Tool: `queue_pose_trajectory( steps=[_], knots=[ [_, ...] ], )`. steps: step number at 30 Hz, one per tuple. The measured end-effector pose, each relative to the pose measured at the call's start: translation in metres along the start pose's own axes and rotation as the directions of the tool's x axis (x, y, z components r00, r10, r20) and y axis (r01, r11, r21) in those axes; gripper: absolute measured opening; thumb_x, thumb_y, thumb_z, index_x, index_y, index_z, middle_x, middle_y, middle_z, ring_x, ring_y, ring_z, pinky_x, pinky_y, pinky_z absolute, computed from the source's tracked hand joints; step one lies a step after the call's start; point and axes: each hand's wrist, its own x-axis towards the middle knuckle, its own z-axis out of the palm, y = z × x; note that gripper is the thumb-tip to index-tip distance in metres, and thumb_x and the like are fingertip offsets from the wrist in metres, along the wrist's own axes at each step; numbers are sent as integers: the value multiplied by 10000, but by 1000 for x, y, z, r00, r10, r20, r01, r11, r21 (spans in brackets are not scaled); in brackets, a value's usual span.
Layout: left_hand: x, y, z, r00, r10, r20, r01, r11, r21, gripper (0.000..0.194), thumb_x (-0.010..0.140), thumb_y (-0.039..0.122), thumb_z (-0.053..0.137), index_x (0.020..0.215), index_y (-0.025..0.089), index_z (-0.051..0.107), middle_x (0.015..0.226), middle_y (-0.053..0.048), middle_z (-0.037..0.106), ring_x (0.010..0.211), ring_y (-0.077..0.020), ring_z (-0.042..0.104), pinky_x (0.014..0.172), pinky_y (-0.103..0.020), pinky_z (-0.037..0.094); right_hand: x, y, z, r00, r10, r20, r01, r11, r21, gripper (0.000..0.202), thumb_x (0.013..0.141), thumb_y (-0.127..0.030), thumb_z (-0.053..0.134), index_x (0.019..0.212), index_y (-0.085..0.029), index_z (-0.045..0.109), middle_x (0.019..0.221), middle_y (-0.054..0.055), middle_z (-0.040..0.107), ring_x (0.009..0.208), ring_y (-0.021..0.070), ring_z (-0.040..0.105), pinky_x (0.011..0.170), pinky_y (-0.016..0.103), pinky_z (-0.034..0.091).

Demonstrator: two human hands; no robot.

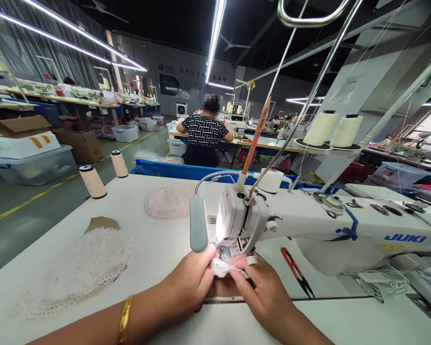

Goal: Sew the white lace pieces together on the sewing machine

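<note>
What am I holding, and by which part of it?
White eyelet lace, in the grip of your left hand at its visible left end and your right hand farther right.

Shiny gold-coloured bracelet (125, 319), narrow band, around left forearm (96, 329), well behind fingers (204, 263) of left hand (187, 279). Right hand (263, 283) bare; right forearm (300, 325), behind its fingers, also bare.

Lace (220, 268) apparently beneath machine head (233, 211)
</note>
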Motion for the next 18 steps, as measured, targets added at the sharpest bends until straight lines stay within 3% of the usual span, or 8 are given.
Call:
queue_pose_trajectory(
  steps=[4, 9, 18],
  knots=[
    [7, -9, 3, 970, -208, 125, 221, 970, -100, 131, 793, 128, 518, 864, 237, 504, 840, 7, 626, 771, -197, 594, 668, -285, 483, 3, 0, 9, 981, 157, -117, -155, 988, 24, 201, 1118, -277, 535, 1029, -250, 713, 921, 26, 784, 840, 205, 767, 772, 290, 594],
    [11, -15, 3, 960, -211, 183, 234, 965, -118, 132, 792, 161, 533, 681, 215, 486, 796, -5, 596, 764, -199, 596, 689, -298, 462, 1, 2, 15, 960, 241, -141, -243, 970, 8, 286, 1120, -353, 520, 932, -231, 698, 822, 23, 738, 767, 203, 752, 743, 281, 599],
    [14, -5, -3, 937, -249, 244, 301, 931, -208, 69, 761, 225, 625, 702, 202, 598, 892, -14, 632, 844, -214, 653, 738, -305, 512, 0, 5, 17, 952, 265, -154, -268, 963, 0, 291, 1104, -355, 536, 908, -226, 707, 806, 27, 742, 733, 197, 732, 721, 270, 591]
  ],
)
